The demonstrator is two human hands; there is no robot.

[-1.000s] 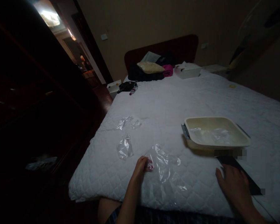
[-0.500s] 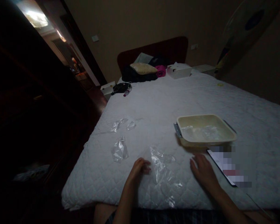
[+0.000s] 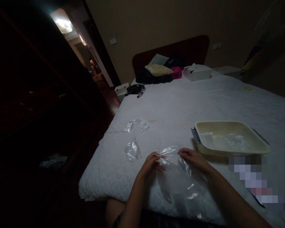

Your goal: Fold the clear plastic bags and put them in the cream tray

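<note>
Plastic bag (image 3: 178,180) (clear, crinkled, catching a little light) lies flat at the near edge of the bed (image 3: 180,104), and both hands are on its far edge. The left hand (image 3: 152,162) has its fingertips closed in a pinch on the bag's left corner; the right hand (image 3: 192,157) pinches the same edge just beside it, with the film bunched between the two. The rest of the bag spreads back toward the person, over the quilted white cover.

Left of the left hand, near the bed's left edge, sits a smaller plastic scrap (image 3: 133,149), and farther up that side are two more scraps (image 3: 132,125), close together. To the right of the right hand stands a cream tray (image 3: 213,151) with more clear film lying in it. Far off at the head of the bed are a pile of clothes (image 3: 156,74) and a white box (image 3: 197,72), in front of the dark headboard (image 3: 180,50).
</note>
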